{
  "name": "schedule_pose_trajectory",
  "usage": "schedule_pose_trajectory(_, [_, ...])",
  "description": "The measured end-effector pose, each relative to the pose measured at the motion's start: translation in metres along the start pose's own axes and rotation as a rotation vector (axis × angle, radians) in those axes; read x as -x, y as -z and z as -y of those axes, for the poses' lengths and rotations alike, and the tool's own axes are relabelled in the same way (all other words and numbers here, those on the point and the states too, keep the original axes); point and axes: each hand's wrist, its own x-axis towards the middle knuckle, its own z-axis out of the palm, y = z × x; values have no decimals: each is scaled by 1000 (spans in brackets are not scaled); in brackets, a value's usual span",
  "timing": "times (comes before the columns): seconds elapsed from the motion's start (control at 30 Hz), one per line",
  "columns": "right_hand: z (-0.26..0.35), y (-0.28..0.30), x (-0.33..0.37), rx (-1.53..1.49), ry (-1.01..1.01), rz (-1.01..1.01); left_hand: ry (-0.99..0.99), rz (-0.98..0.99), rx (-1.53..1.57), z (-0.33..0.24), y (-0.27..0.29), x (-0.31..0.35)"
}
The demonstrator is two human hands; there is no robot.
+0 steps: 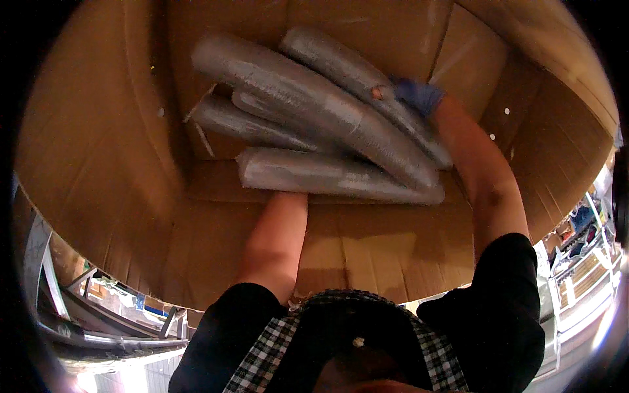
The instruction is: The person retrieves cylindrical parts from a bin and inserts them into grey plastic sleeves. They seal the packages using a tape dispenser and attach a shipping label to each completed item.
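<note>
Several long grey rolls in shiny, plastic-like wrap lie loosely bundled inside a deep cardboard box (98, 164). My right hand (419, 96), in a blue glove, grips the far right roll (341, 62), with a bare fingertip showing on its top. A thick roll (314, 105) crosses the bundle diagonally. Two more rolls stick out on the left, the lower one (252, 126) partly covered. My left forearm (278, 236) reaches under the nearest roll (327, 175), which hides my left hand and its fingers. What the rolls contain cannot be made out.
The box's near wall (367, 242) stands between my body and the rolls, and its side walls rise around them. Outside at lower left is a metal rail frame (118, 342). Racking with mixed goods (580, 242) stands beyond the right side.
</note>
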Motion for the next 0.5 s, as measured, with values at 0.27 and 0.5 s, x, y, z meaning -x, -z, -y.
schedule_pose_trajectory(0.27, [17,-97,106,103,222,-38,-5,-72,-73,-30,-19,43])
schedule_pose_trajectory(0.5, [74,-250,242,858,612,-558,23,-133,-175,-61,-62,124])
